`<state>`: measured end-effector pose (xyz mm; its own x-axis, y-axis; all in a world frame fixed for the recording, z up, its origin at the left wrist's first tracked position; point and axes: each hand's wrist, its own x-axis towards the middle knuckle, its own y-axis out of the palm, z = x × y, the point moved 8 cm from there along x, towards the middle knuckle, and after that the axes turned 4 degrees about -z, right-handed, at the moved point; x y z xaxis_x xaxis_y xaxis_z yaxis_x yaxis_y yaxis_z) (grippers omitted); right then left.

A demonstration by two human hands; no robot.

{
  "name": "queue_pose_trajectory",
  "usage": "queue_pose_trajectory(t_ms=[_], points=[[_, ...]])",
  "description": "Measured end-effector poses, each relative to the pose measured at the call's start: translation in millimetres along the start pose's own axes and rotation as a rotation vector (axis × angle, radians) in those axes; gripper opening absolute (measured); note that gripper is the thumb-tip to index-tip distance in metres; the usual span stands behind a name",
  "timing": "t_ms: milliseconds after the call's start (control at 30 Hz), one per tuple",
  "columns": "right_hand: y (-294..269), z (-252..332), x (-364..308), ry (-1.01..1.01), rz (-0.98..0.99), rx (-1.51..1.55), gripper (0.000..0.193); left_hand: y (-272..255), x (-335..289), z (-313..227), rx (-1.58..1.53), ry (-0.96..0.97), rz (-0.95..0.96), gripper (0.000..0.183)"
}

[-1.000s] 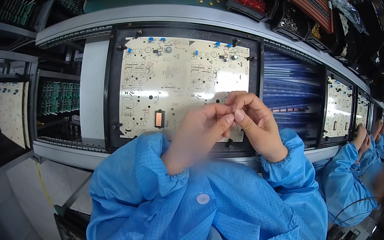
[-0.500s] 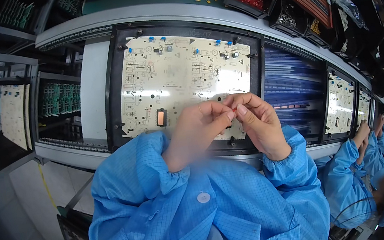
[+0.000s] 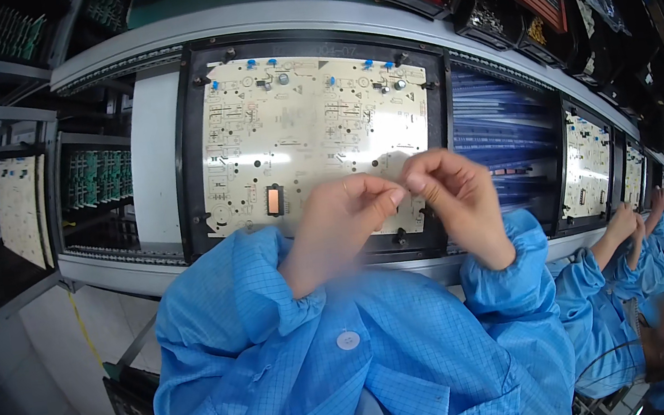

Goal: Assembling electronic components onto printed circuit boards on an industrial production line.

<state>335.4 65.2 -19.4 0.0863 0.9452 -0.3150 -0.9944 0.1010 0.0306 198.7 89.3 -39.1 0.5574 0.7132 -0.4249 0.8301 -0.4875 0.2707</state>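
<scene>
Circuit board (image 3: 286, 120), cream-coloured, lay in a black frame (image 3: 187, 143). The left hand (image 3: 339, 228) and right hand (image 3: 462, 198) met above its lower right part, the fingers (image 3: 386, 201) of each drawn into a near-closed pinch, tips close together; whether they held a small part could not be told. A dark component with an orange face (image 3: 274, 201) sat on the board, left of the left hand

Open path over middle of pale board (image 3: 300, 131) — black component (image 3: 274, 200) (orange-faced) beside left hand (image 3: 338, 222).
</scene>
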Motion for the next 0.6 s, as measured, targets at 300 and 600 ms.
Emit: queue_pose_trajectory(t_ms=[300,600], points=[[-31.6,15.5,11.9,-0.476,-0.178,-0.755,0.008,-15.8,3.2,6.8,-0.376,-0.05,-0.085,0.026],[-32.4,10.5,17.5,-0.497,-0.263,-0.783,0.007,-22.2,1.3,6.2,-0.403,-0.045,-0.107,0.027]])
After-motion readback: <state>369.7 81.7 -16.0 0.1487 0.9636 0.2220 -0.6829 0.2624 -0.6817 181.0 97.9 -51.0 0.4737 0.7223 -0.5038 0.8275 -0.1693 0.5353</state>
